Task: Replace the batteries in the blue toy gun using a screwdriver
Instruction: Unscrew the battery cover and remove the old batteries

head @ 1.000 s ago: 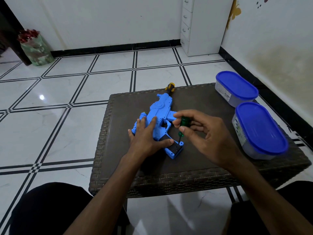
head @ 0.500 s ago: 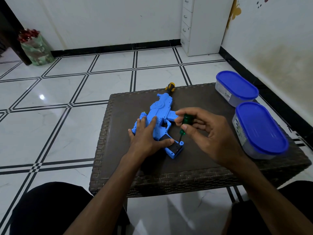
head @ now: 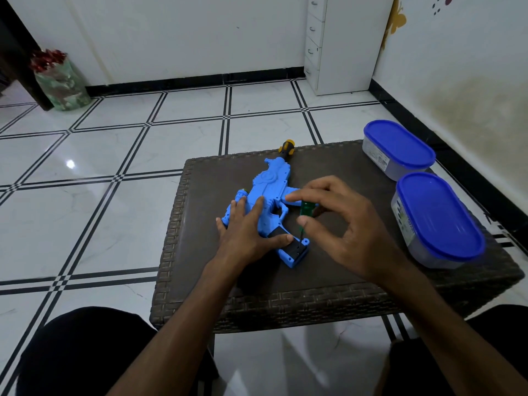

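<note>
The blue toy gun (head: 271, 190) lies flat on the dark woven table (head: 328, 270), its yellow and black muzzle pointing away from me. My left hand (head: 247, 230) presses flat on the gun's body, thumb by the grip. My right hand (head: 340, 221) pinches the green handle of a small screwdriver (head: 306, 210) between thumb and fingers. The shaft stands nearly upright with its tip on the black battery cover (head: 295, 249) at the base of the grip.
Two clear tubs with blue lids stand at the table's right side, one at the back (head: 398, 148) and one nearer (head: 437, 218). A white drawer unit (head: 337, 44) stands against the far wall. My knees flank the table's front edge.
My right hand's fingers have shifted around the screwdriver handle, spreading a little. The gun and my left hand have stayed in place.
</note>
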`<state>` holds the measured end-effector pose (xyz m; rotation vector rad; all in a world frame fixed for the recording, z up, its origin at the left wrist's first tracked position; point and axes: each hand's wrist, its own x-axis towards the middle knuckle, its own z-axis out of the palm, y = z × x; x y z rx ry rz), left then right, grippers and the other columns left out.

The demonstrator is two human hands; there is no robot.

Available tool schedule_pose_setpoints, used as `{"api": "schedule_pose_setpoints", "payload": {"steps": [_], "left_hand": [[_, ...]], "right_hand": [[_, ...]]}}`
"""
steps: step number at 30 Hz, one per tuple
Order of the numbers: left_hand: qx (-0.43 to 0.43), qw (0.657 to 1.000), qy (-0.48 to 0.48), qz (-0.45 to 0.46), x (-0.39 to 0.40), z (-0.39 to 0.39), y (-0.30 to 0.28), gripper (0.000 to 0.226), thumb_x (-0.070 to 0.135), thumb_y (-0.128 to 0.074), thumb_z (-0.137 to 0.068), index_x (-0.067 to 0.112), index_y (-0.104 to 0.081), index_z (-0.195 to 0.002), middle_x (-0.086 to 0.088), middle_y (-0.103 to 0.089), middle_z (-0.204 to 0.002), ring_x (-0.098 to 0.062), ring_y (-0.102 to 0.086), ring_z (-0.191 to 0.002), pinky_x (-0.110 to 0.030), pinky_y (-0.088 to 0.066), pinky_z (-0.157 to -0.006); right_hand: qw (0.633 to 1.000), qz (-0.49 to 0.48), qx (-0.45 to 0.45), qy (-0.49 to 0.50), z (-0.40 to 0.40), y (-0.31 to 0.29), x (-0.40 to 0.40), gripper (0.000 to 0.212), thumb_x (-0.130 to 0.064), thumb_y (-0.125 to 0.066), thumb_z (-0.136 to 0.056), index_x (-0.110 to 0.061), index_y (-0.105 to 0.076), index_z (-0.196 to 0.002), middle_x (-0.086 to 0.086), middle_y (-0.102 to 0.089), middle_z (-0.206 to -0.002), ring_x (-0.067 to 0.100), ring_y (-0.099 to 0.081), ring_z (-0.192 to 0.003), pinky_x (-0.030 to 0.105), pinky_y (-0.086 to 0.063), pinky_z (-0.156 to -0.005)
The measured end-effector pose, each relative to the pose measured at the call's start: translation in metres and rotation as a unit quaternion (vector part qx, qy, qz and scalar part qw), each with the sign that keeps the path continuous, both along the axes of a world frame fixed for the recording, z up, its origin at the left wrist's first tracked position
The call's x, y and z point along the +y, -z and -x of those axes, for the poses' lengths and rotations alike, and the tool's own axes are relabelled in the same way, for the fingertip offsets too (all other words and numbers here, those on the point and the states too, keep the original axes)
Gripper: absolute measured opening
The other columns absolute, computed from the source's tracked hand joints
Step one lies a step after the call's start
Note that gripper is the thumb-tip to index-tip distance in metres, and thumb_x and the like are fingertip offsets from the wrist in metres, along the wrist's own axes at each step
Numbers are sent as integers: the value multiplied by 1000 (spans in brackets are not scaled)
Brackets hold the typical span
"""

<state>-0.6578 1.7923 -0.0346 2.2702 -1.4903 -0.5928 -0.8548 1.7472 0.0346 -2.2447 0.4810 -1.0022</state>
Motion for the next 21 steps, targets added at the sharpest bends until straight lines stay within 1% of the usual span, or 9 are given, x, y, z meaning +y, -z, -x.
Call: {"api": "schedule_pose_setpoints", "payload": {"steps": [2, 4, 6, 8, 11, 13, 15, 17, 21], "left_hand": [[1, 1000, 2, 3, 0, 0, 0, 101, 70, -62, -75, 37, -8, -154, -2, 9, -164, -18, 16, -149, -56, 14, -115], [2, 1000, 2, 2, 0, 0, 0, 102, 71, -61, -75, 37, -8, -154, -2, 10, -164, -18, 16, -149, -56, 14, -114], [4, 1000, 2, 1, 0, 0, 0, 102, 71, -62, -74, 38, -8, -154, -2, 10, -164, -18, 16, -149, -57, 14, -115], [4, 1000, 1, 0, 0, 0, 0, 102, 71, -62, -74, 37, -8, -154, -1, 9, -164, -17, 16, -149, -56, 14, -116], [3, 1000, 0, 1, 0, 0, 1, 102, 70, -63, -74, 38, -9, -154, -1, 8, -164, -18, 15, -149, -56, 13, -116], [1, 1000, 1, 2, -1, 0, 1, 102, 70, -63, -74, 37, -10, -154, -2, 7, -164, -18, 14, -150, -57, 12, -116], [0, 1000, 0, 2, 0, 0, 1, 101, 70, -63, -74, 37, -9, -154, -1, 8, -164, -18, 14, -150, -57, 12, -116], [-3, 1000, 0, 0, 0, 0, 0, 102, 71, -62, -74, 36, -9, -154, -1, 9, -164, -17, 15, -150, -56, 13, -115], [0, 1000, -3, -1, 0, 0, 1, 103, 71, -63, -73, 36, -9, -154, 0, 9, -164, -17, 15, -149, -56, 14, -116]], "right_hand": [[1000, 2, -7, 18, -4, 0, 1, 28, -20, -75, -85, -14, -73, -112, 0, -55, -100, 13, -61, -88, 22, -53, -77], [1000, 3, -17, 22, -7, 1, 0, 26, -18, -76, -83, -13, -74, -108, 2, -55, -96, 14, -61, -84, 28, -54, -76], [1000, 4, -10, 10, -9, -1, 0, 28, -9, -73, -86, -12, -72, -114, 3, -60, -100, 14, -63, -90, 28, -55, -80], [1000, 0, 7, -6, -8, -4, 1, 34, 1, -66, -89, -12, -66, -121, 1, -64, -110, 11, -64, -102, 26, -55, -87], [1000, -3, 8, -27, -5, -6, 1, 33, 7, -61, -89, -8, -67, -117, -1, -68, -113, 10, -65, -108, 27, -55, -90], [999, 2, 5, -34, -4, -5, 1, 26, 1, -66, -88, -8, -69, -113, -1, -66, -112, 13, -64, -108, 30, -55, -90], [1000, 2, -2, -21, -4, -3, 0, 21, -8, -72, -87, -10, -72, -108, 0, -62, -108, 16, -65, -101, 33, -55, -85], [1000, -3, -15, -5, -5, -2, 0, 21, -7, -73, -86, -11, -73, -106, -1, -60, -104, 15, -65, -95, 31, -56, -83], [999, -29, -12, 1, -4, -3, 2, 37, 4, -66, -88, -11, -66, -121, -3, -68, -112, 6, -66, -107, 21, -55, -89]]}}
